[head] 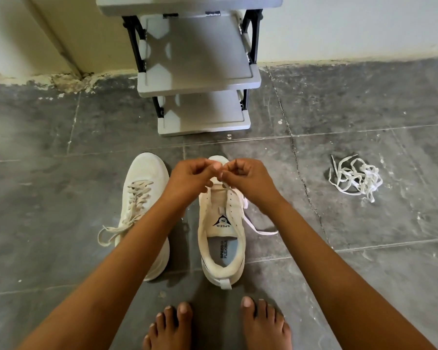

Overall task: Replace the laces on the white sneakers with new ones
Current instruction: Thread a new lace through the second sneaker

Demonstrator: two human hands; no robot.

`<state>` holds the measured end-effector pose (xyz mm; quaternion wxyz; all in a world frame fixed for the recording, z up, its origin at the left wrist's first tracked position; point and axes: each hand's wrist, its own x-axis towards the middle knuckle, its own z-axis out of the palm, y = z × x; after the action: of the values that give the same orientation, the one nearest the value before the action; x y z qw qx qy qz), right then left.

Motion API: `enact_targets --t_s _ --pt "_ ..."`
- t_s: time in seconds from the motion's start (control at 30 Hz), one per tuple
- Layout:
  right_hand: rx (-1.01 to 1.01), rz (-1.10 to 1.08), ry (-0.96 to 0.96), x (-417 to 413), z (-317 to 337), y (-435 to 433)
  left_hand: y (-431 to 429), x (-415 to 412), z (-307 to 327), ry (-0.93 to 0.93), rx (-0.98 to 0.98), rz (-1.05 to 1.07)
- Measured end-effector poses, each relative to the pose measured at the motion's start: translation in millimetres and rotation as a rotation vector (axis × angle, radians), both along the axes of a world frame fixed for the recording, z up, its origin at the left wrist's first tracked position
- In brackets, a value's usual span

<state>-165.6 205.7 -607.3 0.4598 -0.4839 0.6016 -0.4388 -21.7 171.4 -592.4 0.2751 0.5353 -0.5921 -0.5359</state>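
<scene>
Mid-frame, left hand (189, 178) and right hand (248, 179) together pinch a white lace (268, 233) over a near-unlaced sneaker (223, 270).

Two sneakers (145, 173) (223, 251), two hands (187, 178) (248, 180), one rack (200, 80)

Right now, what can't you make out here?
Head view:
Front eyelets of the right sneaker: under the left hand and right hand pinching the white lace.
Opening of the left sneaker: behind left forearm.
Top of the shelf rack: cut by upper edge.
Strands in the lace pile: too tangled to count.

Left hand (189, 177), right hand (244, 178): curled, pinching.
</scene>
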Motion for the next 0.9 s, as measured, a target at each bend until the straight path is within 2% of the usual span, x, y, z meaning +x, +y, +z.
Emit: enact_targets --t_s 0.13,0.23,0.3,0.43,0.5,0.57,0.63,0.7,0.77,0.83,0.9 --pt "0.003 0.006 -0.055 5 -7 6 2 1 -4 0.071 -0.011 0.034" --pt "0.101 0.064 -0.098 -1 -10 8 -2 8 -5 0.137 0.033 0.165" --pt "0.147 0.059 -0.035 -10 -16 8 -8 15 -2 0.232 0.068 0.286" --pt "0.243 -0.289 0.316 -42 -35 9 -25 33 7 0.487 0.111 0.564" --pt "0.339 -0.478 0.411 -57 -43 12 -34 41 11 0.584 0.087 0.668" --pt "0.434 -0.617 0.327 -66 -45 14 -40 47 13 0.645 0.057 0.701" --pt "0.482 -0.675 0.004 -62 -37 11 -42 47 13 0.644 0.056 0.675" --pt "0.502 -0.563 -0.389 -43 -16 5 -40 43 11 0.594 0.073 0.616" --pt "0.543 -0.228 -0.682 -19 8 1 -38 37 9 0.525 0.076 0.547" --pt "0.625 0.212 -0.762 0 26 -1 -35 34 8 0.459 0.059 0.483" --pt "0.658 0.484 -0.659 7 33 -1 -33 34 8 0.407 0.035 0.434"
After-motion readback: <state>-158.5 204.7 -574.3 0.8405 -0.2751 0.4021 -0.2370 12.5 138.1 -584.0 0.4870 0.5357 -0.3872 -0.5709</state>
